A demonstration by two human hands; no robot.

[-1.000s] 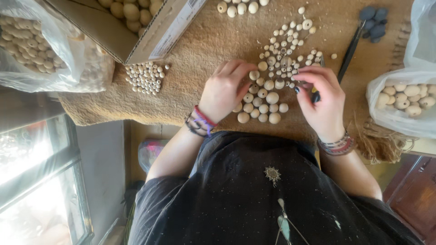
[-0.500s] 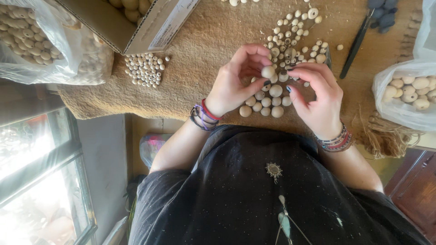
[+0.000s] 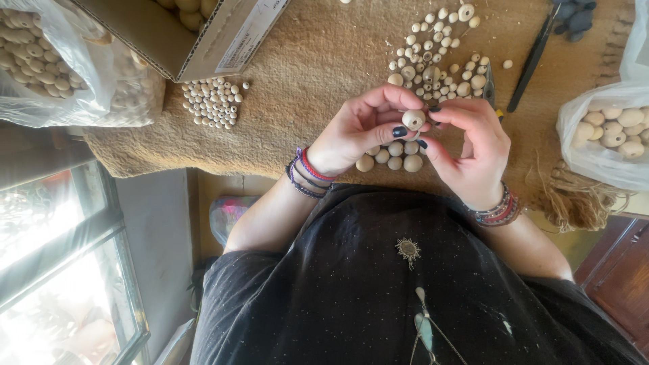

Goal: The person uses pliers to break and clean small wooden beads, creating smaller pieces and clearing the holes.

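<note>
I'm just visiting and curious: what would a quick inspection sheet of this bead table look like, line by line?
Surface: coarse tan woven mat covering the table.
Job's things: one round pale wooden bead pinched between both hands; a small cluster of large wooden beads lies beneath them.
Clutter: scattered small beads, a tidy patch of tiny beads, an open cardboard box, clear plastic bags of beads at left and right, a thin black tool.
Grippers: left hand and right hand both grip the bead; bracelets on both wrists.
Cables: nothing seen.
Surroundings: bright window at left.
</note>
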